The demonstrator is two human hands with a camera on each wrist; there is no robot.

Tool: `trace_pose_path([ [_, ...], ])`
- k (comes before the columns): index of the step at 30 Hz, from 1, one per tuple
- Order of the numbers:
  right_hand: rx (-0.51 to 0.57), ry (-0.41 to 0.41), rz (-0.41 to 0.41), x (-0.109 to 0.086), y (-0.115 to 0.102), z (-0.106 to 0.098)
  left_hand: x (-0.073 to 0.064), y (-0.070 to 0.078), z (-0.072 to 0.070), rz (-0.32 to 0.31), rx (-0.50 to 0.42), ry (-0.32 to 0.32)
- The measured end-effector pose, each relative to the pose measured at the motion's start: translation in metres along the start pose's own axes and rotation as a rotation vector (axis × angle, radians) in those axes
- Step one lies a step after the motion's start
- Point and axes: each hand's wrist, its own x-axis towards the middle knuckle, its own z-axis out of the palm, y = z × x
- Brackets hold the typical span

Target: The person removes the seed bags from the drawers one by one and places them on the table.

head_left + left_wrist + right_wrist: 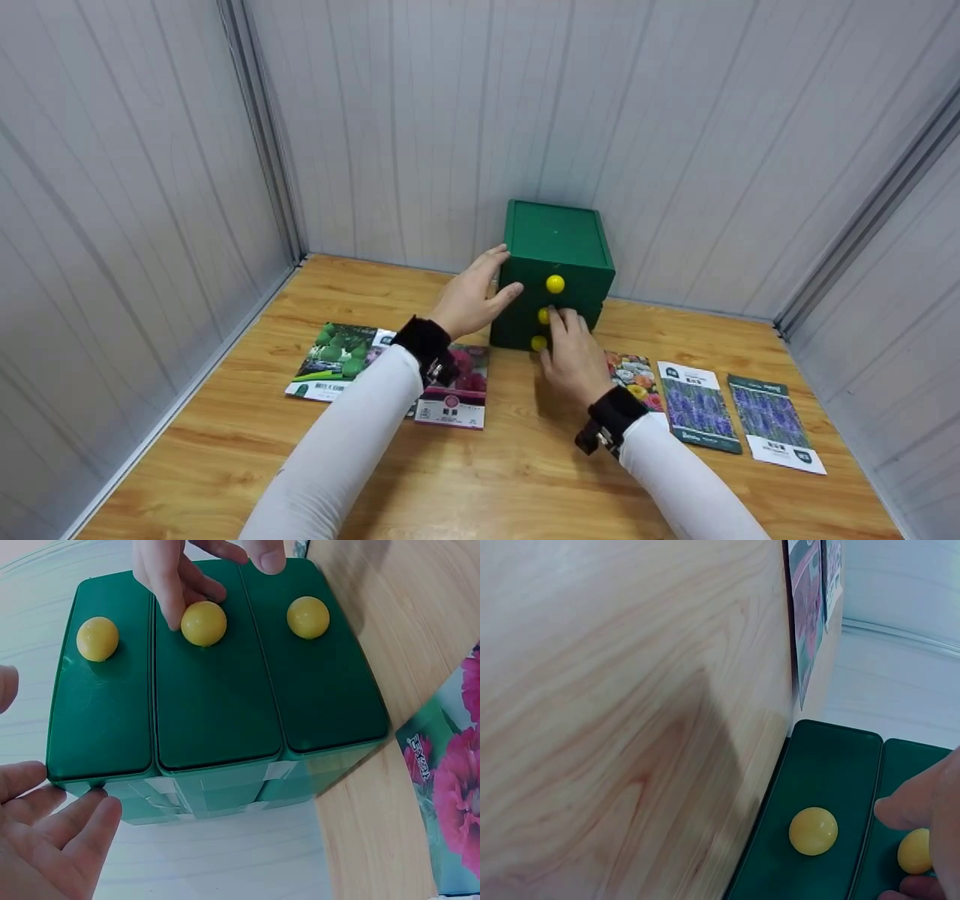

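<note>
A small green chest of drawers (559, 234) stands against the back wall, with a yellow round knob on each of its three drawers. All three fronts sit flush in the left wrist view. My left hand (472, 296) is spread at the chest's upper left side, its fingertips (56, 802) at the top drawer's edge. My right hand (577, 356) is at the middle knob (204, 623), a finger touching it. In the right wrist view the thumb (904, 802) stands apart from that knob. The top knob (555, 284) and bottom knob (813, 831) are untouched.
Left of the chest lie printed packets: a green one (341, 356) and a pink-flower one (454, 397), with another partly under my left wrist. To the right are a mixed-flower packet (636, 382) and two purple-flower packets (697, 409). Pale panelled walls (420, 135) enclose the wooden table (495, 487).
</note>
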Motion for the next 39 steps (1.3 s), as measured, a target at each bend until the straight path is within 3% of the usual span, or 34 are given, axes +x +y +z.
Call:
trace_pose_path([
  [5,0.004,0.018,-0.009,0.002,-0.001,0.001,0.0,0.0,-0.001,0.0,0.0,-0.009],
  [20,0.037,-0.029,0.05,0.005,0.002,0.002,0.003,-0.001,0.002,0.011,-0.039,0.003],
  [25,0.052,0.004,0.051,0.002,0.004,0.003,0.001,-0.002,0.002,0.015,-0.04,0.0],
  [28,0.075,0.015,0.098,0.0,0.007,0.006,0.001,-0.003,0.001,0.018,-0.036,-0.003],
  [33,0.09,-0.034,0.187,-0.002,0.013,0.015,-0.001,-0.002,0.0,0.017,-0.038,-0.005],
  [39,0.093,-0.087,0.182,0.0,0.013,0.029,-0.002,-0.001,0.001,0.007,-0.04,-0.003],
])
